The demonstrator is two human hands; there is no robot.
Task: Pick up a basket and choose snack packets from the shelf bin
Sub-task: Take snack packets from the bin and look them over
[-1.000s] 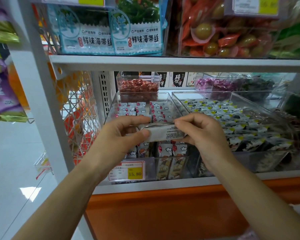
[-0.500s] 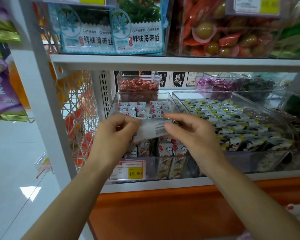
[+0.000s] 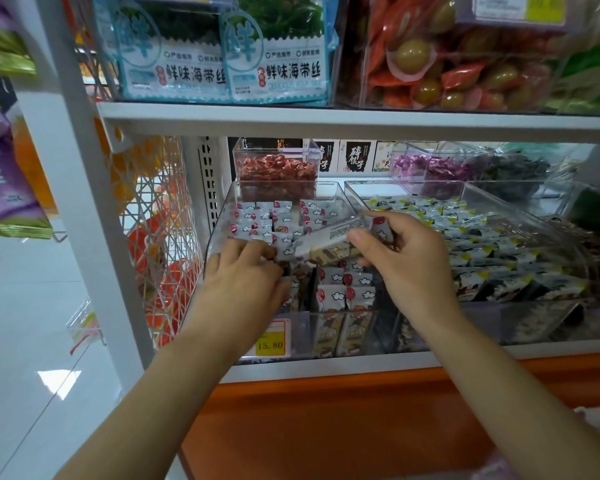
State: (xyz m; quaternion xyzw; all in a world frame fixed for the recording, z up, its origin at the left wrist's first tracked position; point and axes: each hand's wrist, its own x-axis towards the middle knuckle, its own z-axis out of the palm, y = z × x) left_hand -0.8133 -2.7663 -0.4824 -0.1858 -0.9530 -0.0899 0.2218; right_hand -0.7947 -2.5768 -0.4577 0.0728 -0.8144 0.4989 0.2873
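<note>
Snack packets (image 3: 340, 292) — white, printed with red balloons and clouds — fill the clear bin (image 3: 219, 220) at the left end of the lower shelf (image 3: 361, 367), its front wall at the shelf's front edge. Your right hand (image 3: 413, 268) is over the front half of that bin, and its grip is closed on one packet (image 3: 326, 237). The thumb is on the near side and the fingers are behind. The packet is tilted, printed back up, with its left end hanging free above the rows. Your left hand (image 3: 246, 275) is down in the bin's left side, fingers curled onto the packets there — you cannot tell whether that grip has hold of one or only rests on them. A yellow price tag (image 3: 272, 344) reading 15.80 sits on the bin's front, partly behind your left wrist. Just beside this bin, toward the shelf's right end, stands a second clear bin (image 3: 482, 188) of dark packets with yellow corners.
</note>
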